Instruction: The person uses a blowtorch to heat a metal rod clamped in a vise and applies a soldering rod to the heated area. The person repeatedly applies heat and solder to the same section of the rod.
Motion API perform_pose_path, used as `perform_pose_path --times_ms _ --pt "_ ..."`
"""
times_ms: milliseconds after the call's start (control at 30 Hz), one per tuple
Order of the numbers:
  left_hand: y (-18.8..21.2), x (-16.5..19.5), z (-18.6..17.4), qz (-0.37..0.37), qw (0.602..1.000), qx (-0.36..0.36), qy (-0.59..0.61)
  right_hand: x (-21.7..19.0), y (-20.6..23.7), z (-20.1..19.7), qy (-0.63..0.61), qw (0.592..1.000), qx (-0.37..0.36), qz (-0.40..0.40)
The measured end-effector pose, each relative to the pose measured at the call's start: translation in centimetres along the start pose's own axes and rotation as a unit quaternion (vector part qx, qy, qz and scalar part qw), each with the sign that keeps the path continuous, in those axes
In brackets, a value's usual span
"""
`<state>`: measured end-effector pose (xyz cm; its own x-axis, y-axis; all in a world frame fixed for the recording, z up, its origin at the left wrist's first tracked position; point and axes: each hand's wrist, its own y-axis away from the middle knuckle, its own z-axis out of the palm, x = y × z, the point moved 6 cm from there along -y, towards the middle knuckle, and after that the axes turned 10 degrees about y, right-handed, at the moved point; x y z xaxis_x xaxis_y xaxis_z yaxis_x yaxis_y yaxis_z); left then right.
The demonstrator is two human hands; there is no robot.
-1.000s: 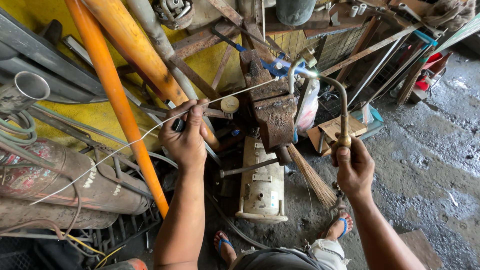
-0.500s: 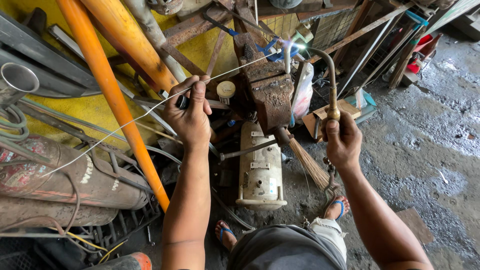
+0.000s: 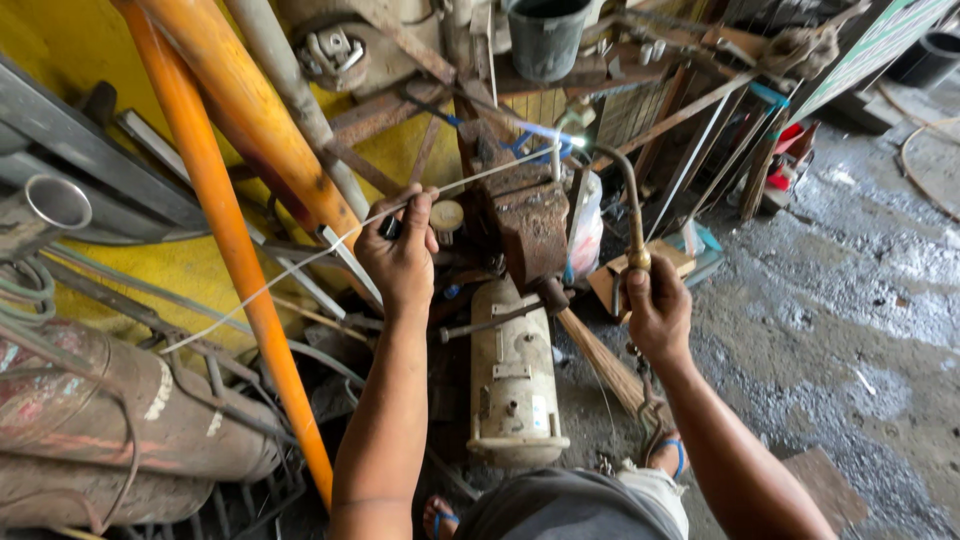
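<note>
My left hand [image 3: 402,252] pinches a long thin white rod [image 3: 300,262] that runs from the lower left up to a rusty bench vise [image 3: 528,225]. My right hand [image 3: 655,308] grips the brass handle of a gas torch [image 3: 630,215]. Its curved neck arches up and left, and a bright blue-white flame [image 3: 545,133] burns at the tip, just above the vise where the rod's end meets a small metal piece. Both arms reach forward over a cream-coloured motor housing [image 3: 512,375].
Two orange pipes [image 3: 225,215] slant across the left. A rusty gas cylinder [image 3: 110,410] lies at lower left. A straw broom [image 3: 600,362] leans by the motor. Scrap metal rods and a dark bucket [image 3: 548,35] crowd the back. Wet concrete floor [image 3: 830,320] spreads to the right.
Both hands have risen and moved closer to the vise. The torch flame now sits at the rod's tip above the vise.
</note>
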<state>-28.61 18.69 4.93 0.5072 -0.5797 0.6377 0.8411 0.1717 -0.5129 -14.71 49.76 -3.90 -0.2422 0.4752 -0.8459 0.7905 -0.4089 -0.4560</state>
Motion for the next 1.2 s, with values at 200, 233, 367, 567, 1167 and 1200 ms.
perform_pose_path --times_ms 200,233,367,567,1167,1200 --pt "-0.8 0.6 0.7 0.011 1.000 0.005 -0.009 -0.4 -0.1 -0.4 0.034 0.999 0.017 0.003" --pt "-0.9 0.7 0.9 0.012 1.000 0.008 -0.007 -0.6 -0.2 -0.5 0.049 0.999 0.018 -0.002" --pt "-1.2 0.9 1.2 0.003 1.000 0.008 0.011 -0.6 -0.7 -0.6 0.068 0.997 -0.009 0.039" --pt "-1.3 1.0 1.1 0.012 1.000 0.013 -0.011 -0.4 -1.0 -0.7 0.081 0.995 -0.006 0.058" --pt "-1.0 0.4 0.8 0.009 0.999 0.019 -0.032 0.8 -1.0 0.3 0.061 0.997 -0.012 0.048" --pt "-1.0 0.4 0.7 0.011 0.999 0.019 -0.037 0.8 -1.0 0.3 0.060 0.997 -0.013 0.047"
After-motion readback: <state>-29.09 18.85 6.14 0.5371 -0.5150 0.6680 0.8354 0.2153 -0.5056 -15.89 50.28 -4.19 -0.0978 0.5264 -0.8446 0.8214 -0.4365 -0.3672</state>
